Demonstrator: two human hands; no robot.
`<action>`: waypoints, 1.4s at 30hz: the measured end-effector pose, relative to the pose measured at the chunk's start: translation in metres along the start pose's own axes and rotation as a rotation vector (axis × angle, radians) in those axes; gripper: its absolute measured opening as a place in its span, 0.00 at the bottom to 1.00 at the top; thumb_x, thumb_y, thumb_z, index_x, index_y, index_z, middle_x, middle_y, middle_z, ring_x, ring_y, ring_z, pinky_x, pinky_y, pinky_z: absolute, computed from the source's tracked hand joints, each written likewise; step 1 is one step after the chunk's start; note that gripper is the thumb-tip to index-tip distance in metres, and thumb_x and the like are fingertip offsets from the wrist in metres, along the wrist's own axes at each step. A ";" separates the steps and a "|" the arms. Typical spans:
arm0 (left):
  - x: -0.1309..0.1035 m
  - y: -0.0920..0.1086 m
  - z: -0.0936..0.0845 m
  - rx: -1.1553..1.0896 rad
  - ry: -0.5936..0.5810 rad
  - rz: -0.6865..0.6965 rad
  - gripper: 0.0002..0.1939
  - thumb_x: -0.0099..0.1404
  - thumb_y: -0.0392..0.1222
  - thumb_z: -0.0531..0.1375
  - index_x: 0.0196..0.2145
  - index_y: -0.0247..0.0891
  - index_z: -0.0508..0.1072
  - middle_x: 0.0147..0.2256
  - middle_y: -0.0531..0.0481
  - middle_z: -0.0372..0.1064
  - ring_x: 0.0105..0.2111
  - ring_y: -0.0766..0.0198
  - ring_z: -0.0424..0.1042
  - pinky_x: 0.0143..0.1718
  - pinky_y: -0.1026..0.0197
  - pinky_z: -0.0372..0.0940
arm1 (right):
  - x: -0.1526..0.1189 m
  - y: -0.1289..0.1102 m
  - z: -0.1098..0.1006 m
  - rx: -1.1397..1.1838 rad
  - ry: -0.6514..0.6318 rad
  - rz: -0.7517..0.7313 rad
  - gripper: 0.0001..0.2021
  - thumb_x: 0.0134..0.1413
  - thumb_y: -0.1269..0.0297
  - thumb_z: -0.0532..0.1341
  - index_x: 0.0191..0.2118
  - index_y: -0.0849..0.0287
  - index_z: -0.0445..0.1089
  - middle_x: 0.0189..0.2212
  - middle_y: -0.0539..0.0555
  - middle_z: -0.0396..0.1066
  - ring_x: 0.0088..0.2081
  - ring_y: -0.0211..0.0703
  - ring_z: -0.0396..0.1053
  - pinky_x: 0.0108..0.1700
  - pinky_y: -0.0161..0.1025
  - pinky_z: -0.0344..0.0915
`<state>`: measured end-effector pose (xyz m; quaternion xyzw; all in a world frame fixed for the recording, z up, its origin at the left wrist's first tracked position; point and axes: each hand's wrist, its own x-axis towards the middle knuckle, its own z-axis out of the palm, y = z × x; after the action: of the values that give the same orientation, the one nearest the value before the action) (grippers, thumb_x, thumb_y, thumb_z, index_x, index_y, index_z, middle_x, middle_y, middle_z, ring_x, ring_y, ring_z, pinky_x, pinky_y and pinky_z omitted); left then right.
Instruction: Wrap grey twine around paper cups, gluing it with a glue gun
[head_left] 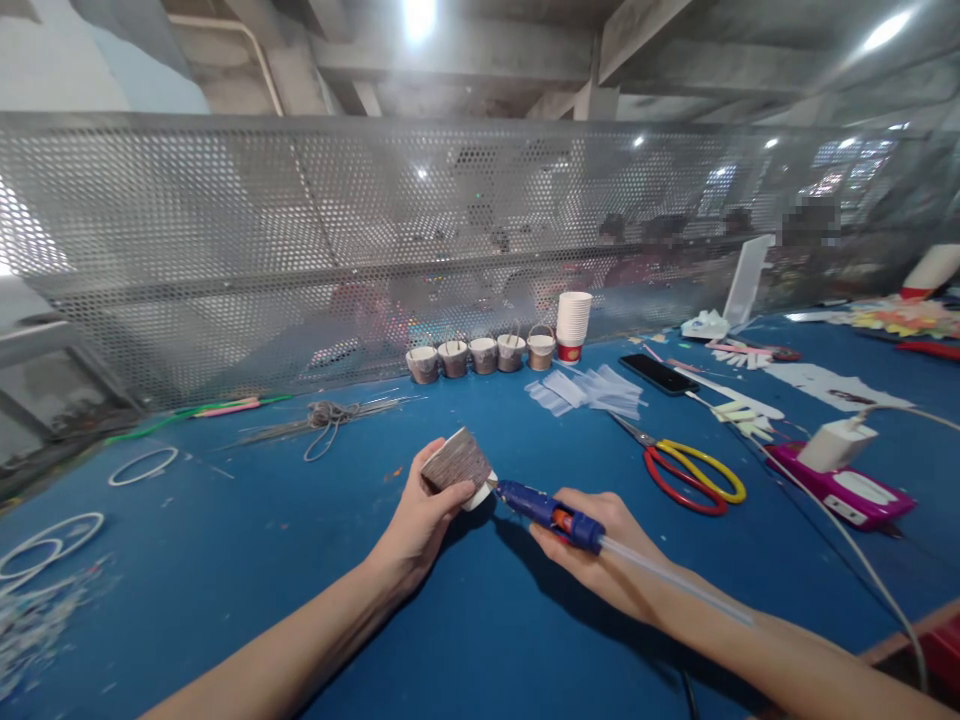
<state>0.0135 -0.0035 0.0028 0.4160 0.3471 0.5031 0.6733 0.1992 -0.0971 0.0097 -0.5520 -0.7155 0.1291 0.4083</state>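
My left hand (425,515) is closed around a paper cup (459,465) wrapped in grey-brown cord, tipped on its side with its white rim toward the right. In my right hand (600,550) is a blue hot glue gun (551,513), its nozzle at the cup's rim; whether it touches I cannot tell. A clear glue stick (675,578) sticks out of the gun's back end. Right of the gun lie scissors (690,475) with one red and one yellow handle loop.
Several wrapped cups (483,356) and a stack of white paper cups (574,325) stand along the perforated metal screen (300,220). Translucent strips (589,388), a black phone (658,374), a magenta power strip (840,490), a cord bundle (330,415) and white rings (52,545) lie about.
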 end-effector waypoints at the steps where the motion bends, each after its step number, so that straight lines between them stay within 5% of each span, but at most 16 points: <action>1: 0.000 0.000 0.000 0.002 0.001 0.002 0.36 0.44 0.33 0.71 0.50 0.42 0.63 0.42 0.49 0.72 0.42 0.58 0.73 0.46 0.57 0.65 | 0.000 0.000 0.000 0.004 0.000 -0.004 0.13 0.55 0.61 0.57 0.22 0.56 0.58 0.17 0.47 0.62 0.18 0.34 0.56 0.22 0.33 0.54; 42: 0.004 -0.002 -0.003 -0.011 -0.017 -0.014 0.36 0.42 0.33 0.72 0.50 0.41 0.65 0.42 0.47 0.74 0.41 0.57 0.74 0.45 0.57 0.68 | 0.000 -0.003 -0.004 0.017 -0.024 0.056 0.13 0.54 0.60 0.56 0.21 0.56 0.58 0.17 0.47 0.62 0.19 0.34 0.54 0.23 0.32 0.54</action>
<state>0.0131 0.0009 -0.0004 0.4141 0.3416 0.4970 0.6818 0.2002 -0.0990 0.0145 -0.5667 -0.7034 0.1532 0.4008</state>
